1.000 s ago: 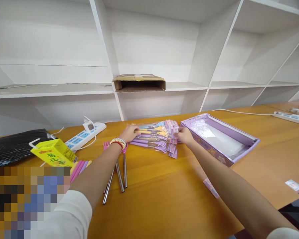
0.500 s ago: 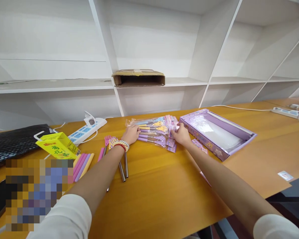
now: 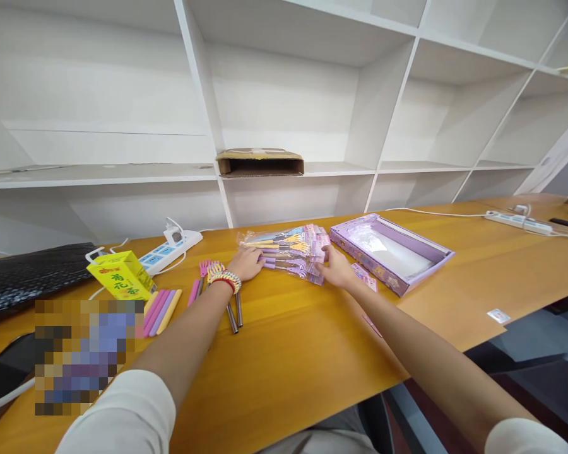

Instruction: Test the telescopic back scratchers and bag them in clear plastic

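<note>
Several back scratchers in clear plastic packets (image 3: 288, 243), with yellow, purple and blue handles and little hand-shaped heads, lie in an overlapping stack on the table. At the handle ends, my left hand (image 3: 247, 263), with beaded and red bracelets on its wrist, has its fingers closed on the packets. My right hand (image 3: 336, 266) pinches the purple card ends on the other side. Loose back scratchers with pink and yellow heads (image 3: 213, 270) and metal rods lie beside my left wrist, partly hidden by it. Pink printed cards (image 3: 365, 277) are near my right wrist.
To the right lies a purple box with a clear window (image 3: 392, 252). On the left are a yellow carton (image 3: 120, 275), coloured handle tubes (image 3: 161, 313), a power strip (image 3: 170, 251) and a black bag (image 3: 33, 277). A cardboard box (image 3: 260, 162) sits on the shelf behind.
The view has shifted a little. My right hand has moved slightly down along the card ends, and the packets' cards lie closer together. My left hand stays at the handle ends.
</note>
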The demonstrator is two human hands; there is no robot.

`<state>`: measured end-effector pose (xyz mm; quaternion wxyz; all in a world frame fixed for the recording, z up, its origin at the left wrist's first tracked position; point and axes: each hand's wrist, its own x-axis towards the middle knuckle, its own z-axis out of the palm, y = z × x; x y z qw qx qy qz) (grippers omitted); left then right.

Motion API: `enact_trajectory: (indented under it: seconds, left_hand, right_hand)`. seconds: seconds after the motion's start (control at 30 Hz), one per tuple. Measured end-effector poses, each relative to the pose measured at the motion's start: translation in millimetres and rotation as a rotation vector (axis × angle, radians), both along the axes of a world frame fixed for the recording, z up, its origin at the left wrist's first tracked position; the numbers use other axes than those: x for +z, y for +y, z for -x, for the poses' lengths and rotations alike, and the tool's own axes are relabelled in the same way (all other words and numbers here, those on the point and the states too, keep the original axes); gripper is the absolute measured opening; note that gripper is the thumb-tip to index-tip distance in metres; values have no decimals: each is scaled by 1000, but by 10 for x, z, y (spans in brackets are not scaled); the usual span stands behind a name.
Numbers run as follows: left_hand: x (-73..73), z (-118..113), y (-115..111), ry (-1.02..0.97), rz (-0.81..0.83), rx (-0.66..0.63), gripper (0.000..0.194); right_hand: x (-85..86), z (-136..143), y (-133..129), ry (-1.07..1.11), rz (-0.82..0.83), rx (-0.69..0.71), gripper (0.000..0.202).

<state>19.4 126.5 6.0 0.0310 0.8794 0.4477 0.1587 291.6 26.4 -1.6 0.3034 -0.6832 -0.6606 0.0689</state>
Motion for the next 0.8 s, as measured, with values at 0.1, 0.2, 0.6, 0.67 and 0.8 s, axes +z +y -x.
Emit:
enact_trajectory:
  seconds: [0.1, 0.2, 0.6, 0.67, 0.8]
  left_hand:
    - [7, 25, -54, -6, -20, 4, 25]
    - [17, 78, -133, -30, -49, 15, 30]
    - [79, 426, -743, -246, -51, 45, 33]
    - [76, 490, -868, -247, -18, 48, 32]
    - [105, 564, -1064, -261, 61, 29, 32]
  right_hand:
    - [55, -96, -43, -9, -47, -6, 45]
    - [125, -273, -79, -9, -90, -34, 39]
    - [352, -1646, -97, -103, 105, -494, 22]
    - [276, -1849, -70, -161, 297, -531, 30]
    - [85, -2113, -9, -193, 509, -541, 43]
